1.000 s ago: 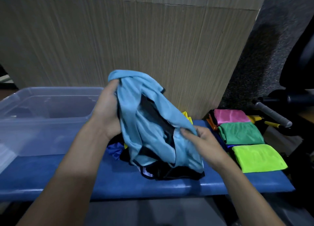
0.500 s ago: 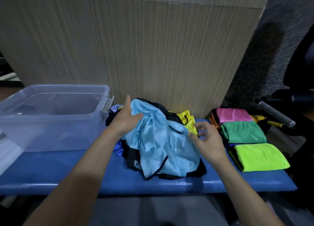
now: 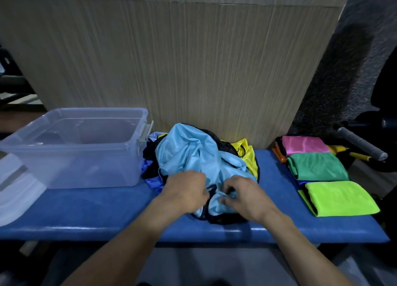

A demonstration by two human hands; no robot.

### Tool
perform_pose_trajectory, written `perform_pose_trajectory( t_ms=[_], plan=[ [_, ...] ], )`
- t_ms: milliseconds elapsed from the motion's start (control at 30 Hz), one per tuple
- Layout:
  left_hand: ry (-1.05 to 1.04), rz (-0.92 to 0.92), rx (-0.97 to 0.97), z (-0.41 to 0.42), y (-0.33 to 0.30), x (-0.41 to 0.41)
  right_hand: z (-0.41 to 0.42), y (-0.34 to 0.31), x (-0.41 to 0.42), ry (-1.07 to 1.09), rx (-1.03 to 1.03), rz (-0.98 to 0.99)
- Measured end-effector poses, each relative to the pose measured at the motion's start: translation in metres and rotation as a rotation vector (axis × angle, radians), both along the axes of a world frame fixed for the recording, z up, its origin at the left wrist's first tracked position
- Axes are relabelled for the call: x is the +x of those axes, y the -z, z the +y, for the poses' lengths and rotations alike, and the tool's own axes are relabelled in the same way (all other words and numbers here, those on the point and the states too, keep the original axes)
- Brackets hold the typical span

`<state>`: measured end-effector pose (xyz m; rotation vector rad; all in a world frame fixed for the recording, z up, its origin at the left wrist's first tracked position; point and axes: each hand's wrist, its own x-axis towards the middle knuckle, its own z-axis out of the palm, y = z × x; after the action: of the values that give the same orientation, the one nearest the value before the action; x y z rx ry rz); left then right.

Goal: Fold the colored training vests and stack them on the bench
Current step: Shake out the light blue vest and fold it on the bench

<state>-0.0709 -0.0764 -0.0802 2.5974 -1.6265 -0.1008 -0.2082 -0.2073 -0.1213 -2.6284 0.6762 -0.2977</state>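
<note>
Left of centre on the bench [image 3: 90,217], beside the tub [image 3: 71,148], the left hand [image 3: 186,190] and right hand [image 3: 242,196] pinch the blue vest's [image 3: 184,154] near hem atop the loose pile. Lifting may drag the yellow vest [image 3: 247,154] beneath along, or sweep into the folded stack [image 3: 318,166] at right.

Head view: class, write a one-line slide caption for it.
Both hands, left and right, grip the light blue vest atop a pile on the blue bench.

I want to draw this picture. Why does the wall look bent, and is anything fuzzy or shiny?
Head view: the wide lens curves the wooden wall and the bench; the corners are dark; both hands, left hand and right hand, look slightly smeared; a thin shine runs along the bench's front edge.
</note>
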Motion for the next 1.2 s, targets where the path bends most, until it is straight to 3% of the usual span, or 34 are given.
perform_pose_trajectory(
  t_ms=[33,200,267,333,400,567,633,767,867,1000,1133,1200],
  plan=[
    [-0.027,0.168,-0.119,0.002,-0.004,0.011,-0.005,-0.003,-0.004,0.016,0.048,-0.074],
    [-0.107,1.382,-0.888,0.024,-0.06,0.031,-0.019,-0.031,-0.024,0.081,0.287,-0.578],
    [-0.015,1.679,-1.049,0.037,-0.086,0.027,-0.019,-0.044,-0.028,0.081,0.404,-0.823],
    [0.106,1.798,-1.155,0.051,-0.109,0.023,-0.019,-0.058,-0.032,0.11,0.549,-1.037],
    [0.177,1.782,-1.24,0.058,-0.123,0.018,-0.025,-0.062,-0.032,0.164,0.636,-1.137],
    [0.056,1.624,-1.202,0.046,-0.109,0.03,-0.051,-0.032,-0.027,0.426,0.374,-1.017],
    [0.091,1.574,-1.236,0.042,-0.105,0.038,-0.053,-0.033,-0.027,0.452,0.266,-1.024],
    [0.1,1.393,-1.351,0.036,-0.101,0.055,-0.049,-0.038,-0.023,0.41,0.281,-1.067],
    [-0.203,1.151,-1.239,0.023,-0.077,0.058,-0.05,-0.03,-0.019,0.538,0.389,-0.922],
    [-0.323,1.103,-1.149,0.01,-0.057,0.054,-0.045,-0.028,-0.021,0.535,0.628,-0.623],
    [-0.293,1.045,-1.163,0.009,-0.056,0.049,-0.039,-0.018,-0.03,0.491,0.334,-0.108],
    [-0.243,1.033,-1.201,0.01,-0.059,0.044,-0.043,-0.017,-0.031,0.525,0.189,-0.031]
  ],
)
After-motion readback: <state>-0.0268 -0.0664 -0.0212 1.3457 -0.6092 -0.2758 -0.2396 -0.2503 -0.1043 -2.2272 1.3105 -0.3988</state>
